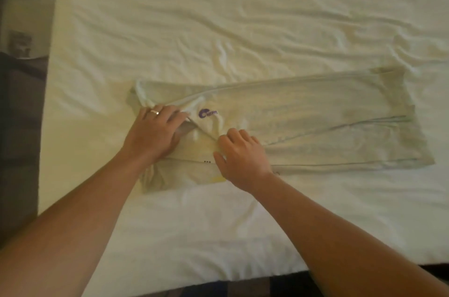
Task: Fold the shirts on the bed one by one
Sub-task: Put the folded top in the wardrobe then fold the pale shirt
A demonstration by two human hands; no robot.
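Shirt [315,114] on bed [218,17], sides folded lengthwise; left hand [155,131] flat, right hand [240,153] pinching collar-end cloth; crosswise folds remain.

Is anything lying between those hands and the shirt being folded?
Nothing visible does. The left hand and right hand both rest directly on the pale shirt, near its collar end, on the bed.

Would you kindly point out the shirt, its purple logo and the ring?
shirt [315,112]: head view, flat middle panel.
purple logo [206,113]: head view, the print.
ring [154,112]: head view, band on left-hand finger.
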